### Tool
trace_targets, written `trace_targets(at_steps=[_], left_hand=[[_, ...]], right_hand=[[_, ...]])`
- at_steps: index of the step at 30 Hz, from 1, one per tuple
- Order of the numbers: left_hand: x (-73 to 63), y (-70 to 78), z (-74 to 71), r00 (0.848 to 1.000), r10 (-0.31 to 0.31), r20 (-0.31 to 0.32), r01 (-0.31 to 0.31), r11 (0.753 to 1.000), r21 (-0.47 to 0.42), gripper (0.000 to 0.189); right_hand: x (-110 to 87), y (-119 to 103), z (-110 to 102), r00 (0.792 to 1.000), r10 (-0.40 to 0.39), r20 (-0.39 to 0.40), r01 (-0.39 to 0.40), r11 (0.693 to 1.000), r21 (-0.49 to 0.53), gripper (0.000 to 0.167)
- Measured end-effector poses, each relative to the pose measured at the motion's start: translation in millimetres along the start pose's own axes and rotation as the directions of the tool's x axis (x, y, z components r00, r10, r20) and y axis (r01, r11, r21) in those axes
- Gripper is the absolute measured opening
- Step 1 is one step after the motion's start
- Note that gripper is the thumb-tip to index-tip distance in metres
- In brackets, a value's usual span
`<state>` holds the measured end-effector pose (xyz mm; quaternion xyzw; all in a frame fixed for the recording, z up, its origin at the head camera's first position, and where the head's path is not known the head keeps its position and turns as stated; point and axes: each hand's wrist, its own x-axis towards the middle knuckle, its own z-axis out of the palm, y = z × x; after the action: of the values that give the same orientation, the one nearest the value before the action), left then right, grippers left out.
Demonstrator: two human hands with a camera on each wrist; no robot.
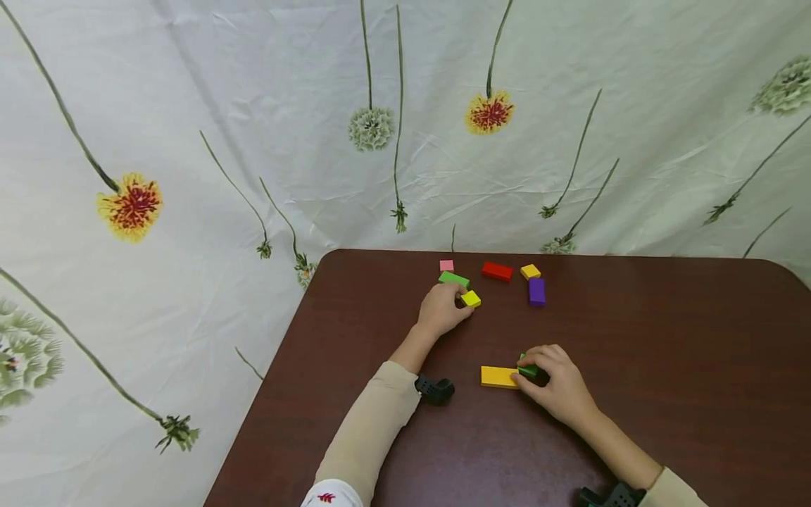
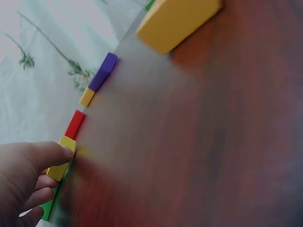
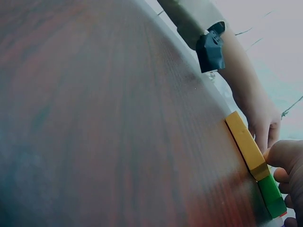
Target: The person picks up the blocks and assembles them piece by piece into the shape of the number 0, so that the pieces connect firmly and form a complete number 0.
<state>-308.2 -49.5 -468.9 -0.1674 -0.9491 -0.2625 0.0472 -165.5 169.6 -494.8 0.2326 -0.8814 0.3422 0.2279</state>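
My left hand (image 1: 440, 308) pinches a small yellow block (image 1: 471, 299) between thumb and fingers, near the far side of the table. Just behind that hand lies a light green block (image 1: 453, 279), partly covered by it. Nearer to me, my right hand (image 1: 560, 386) holds a darker green block (image 1: 529, 370) at the right end of a long orange-yellow block (image 1: 498, 377). In the right wrist view the green block (image 3: 271, 196) stands end to end with the orange-yellow block (image 3: 246, 145), and the thumb is close to where they meet.
Along the far edge of the brown table (image 1: 665, 366) lie a pink block (image 1: 446, 265), a red block (image 1: 497, 272), a small yellow-orange block (image 1: 530, 271) and a purple block (image 1: 536, 291). A flower-printed cloth (image 1: 266, 105) hangs behind the table.
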Motion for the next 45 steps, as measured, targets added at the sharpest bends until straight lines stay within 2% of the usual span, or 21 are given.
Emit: trace_targets(at_steps=[6, 11, 21, 25, 32, 36, 45], left_hand=[[-10.5, 6.8, -2.0, 0.999, 0.028, 0.036, -0.029, 0.999, 0.021, 0.033], [-20.7, 11.0, -9.7, 0.996, 0.072, 0.060, -0.076, 0.996, 0.053, 0.032], [-51.6, 12.7, -21.3, 0.985, 0.139, 0.106, -0.143, 0.989, 0.027, 0.031], [-63.4, 13.2, -23.4, 0.981, 0.158, 0.111, -0.163, 0.986, 0.039, 0.031], [-81.1, 13.4, -26.5, 0.984, 0.141, 0.113, -0.147, 0.988, 0.049, 0.030], [-90.2, 12.8, -27.5, 0.983, 0.155, 0.096, -0.161, 0.985, 0.059, 0.029], [-101.1, 10.9, -24.5, 0.973, 0.203, 0.106, -0.212, 0.973, 0.088, 0.029]], right_hand=[[0.0, 0, 0, 1.000, -0.002, -0.005, 0.002, 1.000, -0.001, 0.021], [0.1, 0, 0, 1.000, 0.000, -0.006, 0.000, 1.000, -0.005, 0.021], [0.8, 0, -1, 1.000, 0.002, -0.001, -0.002, 1.000, -0.005, 0.021], [0.4, -1, -1, 1.000, 0.004, -0.003, -0.004, 1.000, -0.001, 0.021], [-0.4, -1, 0, 1.000, 0.001, -0.009, -0.001, 1.000, 0.005, 0.021], [-0.8, -1, 0, 1.000, 0.002, -0.009, -0.002, 1.000, 0.003, 0.021], [-0.4, 0, 0, 1.000, 0.000, -0.015, 0.000, 1.000, -0.004, 0.022]])
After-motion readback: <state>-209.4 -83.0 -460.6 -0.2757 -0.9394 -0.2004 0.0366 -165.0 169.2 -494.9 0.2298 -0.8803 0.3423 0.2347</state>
